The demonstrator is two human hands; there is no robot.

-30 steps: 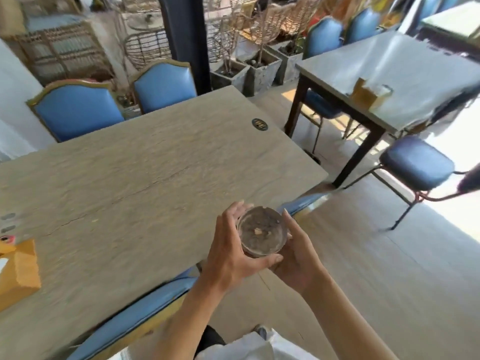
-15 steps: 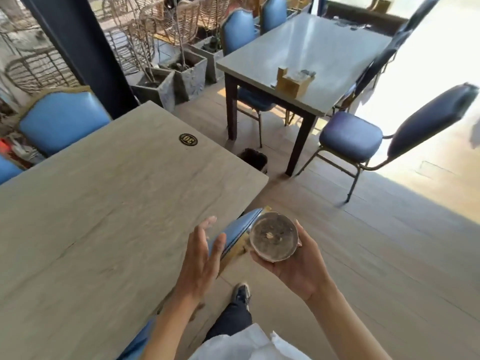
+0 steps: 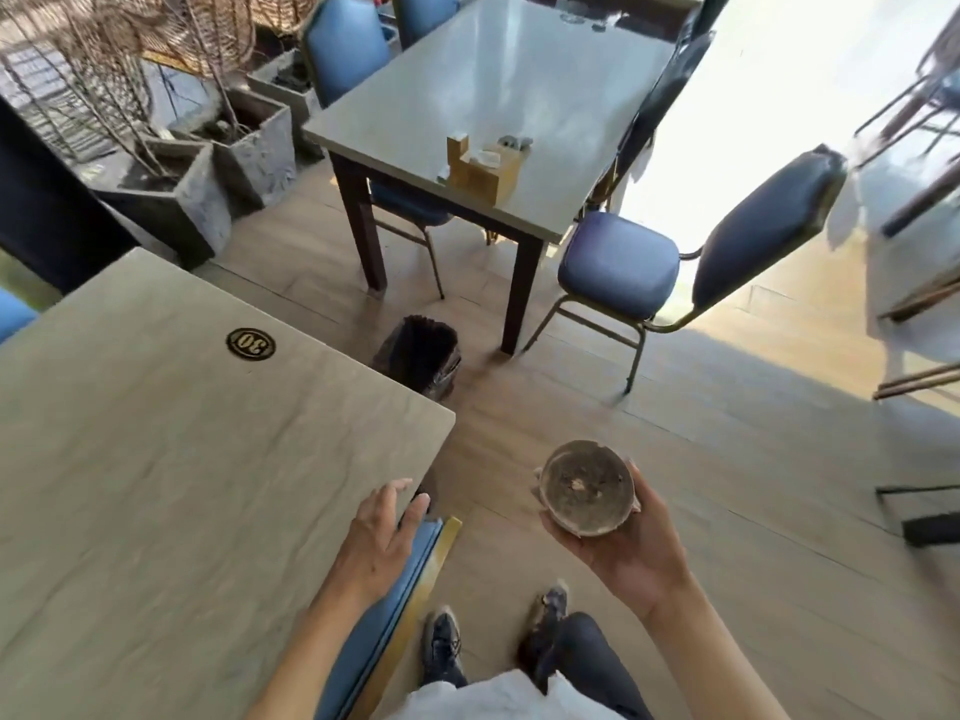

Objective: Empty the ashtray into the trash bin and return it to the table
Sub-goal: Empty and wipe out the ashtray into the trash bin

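Wooden flooring runs between two café tables, with blue chairs pulled up around them — only the head view shows any of this. Your table [image 3: 171, 459], marked with a round number badge [image 3: 250, 344], fills the lower left; the second table [image 3: 498, 96] stands farther off with a wooden holder [image 3: 480, 171] on it.

Your right hand [image 3: 618, 543] cups the ashtray [image 3: 587, 488] from underneath, fingers wrapped round its lower rim, holding it level out over the floor, clear of your table's corner. Bits of ash and a pale scrap lie in its bowl, so it looks not yet emptied. Your left hand [image 3: 379, 537] is spread and holds nothing; it hangs over the table's near edge and the blue chair back [image 3: 405, 579] tucked in there — whether it touches either, you can't tell from this angle.

The trash bin [image 3: 421, 356], lined with a dark bag, sits on the floor just past the far corner of your table, near a leg of the second one and well apart from the ashtray. By my reading, the pick-up is done; what's left is walking over, tipping the contents into the bin, and bringing the ashtray back to the table.
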